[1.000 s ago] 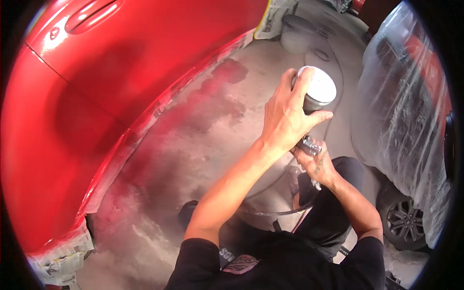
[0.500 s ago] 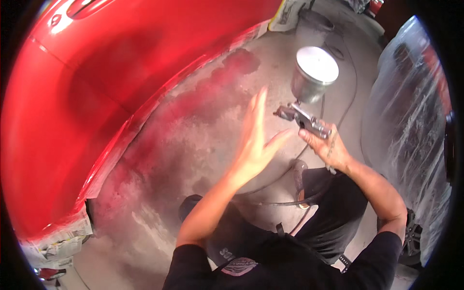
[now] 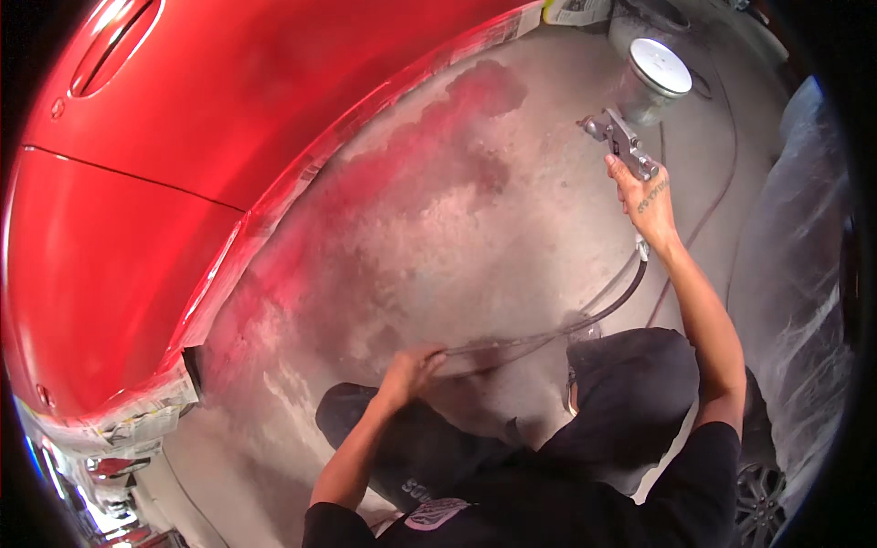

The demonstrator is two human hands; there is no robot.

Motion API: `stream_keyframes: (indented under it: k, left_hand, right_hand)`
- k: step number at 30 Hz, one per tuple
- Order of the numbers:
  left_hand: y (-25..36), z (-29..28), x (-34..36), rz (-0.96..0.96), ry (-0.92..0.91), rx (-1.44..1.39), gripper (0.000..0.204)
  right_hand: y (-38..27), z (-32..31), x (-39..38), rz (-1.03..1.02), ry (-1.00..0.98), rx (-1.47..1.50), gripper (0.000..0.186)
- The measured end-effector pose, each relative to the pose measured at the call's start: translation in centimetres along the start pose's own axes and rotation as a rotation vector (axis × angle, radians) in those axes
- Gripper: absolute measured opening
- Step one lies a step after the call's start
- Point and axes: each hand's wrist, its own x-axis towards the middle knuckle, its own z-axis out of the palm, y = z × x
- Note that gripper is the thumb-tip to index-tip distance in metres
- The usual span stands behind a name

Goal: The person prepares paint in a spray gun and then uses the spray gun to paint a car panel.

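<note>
A metal spray gun [image 3: 624, 143] is in my right hand [image 3: 647, 199], its fingers wrapped round the handle. On top of the gun sits a paint cup [image 3: 645, 91] with a white lid, leaning to the right. From the handle's lower end a dark air hose [image 3: 619, 301] curves down and left. My left hand [image 3: 411, 373] is closed on that hose above my left knee. The gun's nozzle points left, toward a glossy red car body panel [image 3: 137, 247], well apart from it.
Newspaper masking [image 3: 137, 422] lines the panel's lower edge. Red overspray [image 3: 365, 192] stains the concrete floor. Plastic sheeting [image 3: 804, 274] hangs at the right, with a wheel [image 3: 760, 498] below it. A dark bucket-like container [image 3: 630, 27] stands at the far end, near more hose.
My right hand has carried the spray gun up, forward and right. My left hand, open near the gun before, has dropped toward my knee and taken hold of the hose.
</note>
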Motion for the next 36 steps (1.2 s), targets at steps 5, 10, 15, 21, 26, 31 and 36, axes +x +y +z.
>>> stream_keyframes:
  k: [5, 10, 15, 21, 26, 31, 36]
  left_hand:
    - [-0.6, 1.1, 3.0, -0.162, 0.152, -0.288, 0.029]
    - [2.6, 1.8, 8.5, -0.06, 0.144, -0.179, 0.025]
    - [7.3, 6.2, 16.1, 0.161, 0.061, 0.047, 0.024]
    - [15.5, 16.0, 26.9, 0.017, -0.179, -0.793, 0.033]
    - [18.9, 20.7, 30.2, 0.082, -0.295, -1.145, 0.032]
    - [18.4, 22.1, 30.9, 0.091, -0.351, -1.335, 0.027]
    - [18.7, 23.3, 31.5, 0.114, -0.383, -1.481, 0.029]
  right_hand:
    - [4.9, 0.6, 2.6, 0.148, -0.015, 0.059, 0.047]
    - [9.0, 0.5, 4.3, 0.148, -0.023, 0.052, 0.047]
    - [11.0, 0.6, 5.0, 0.125, 0.02, 0.036, 0.047]
    - [10.0, 1.4, 4.5, 0.193, -0.049, 0.129, 0.045]
    - [9.7, 0.9, 4.3, 0.218, 0.003, 0.202, 0.045]
    - [10.5, 0.9, 4.6, 0.213, -0.021, 0.233, 0.043]
    - [10.9, 0.9, 5.0, 0.233, -0.004, 0.262, 0.043]
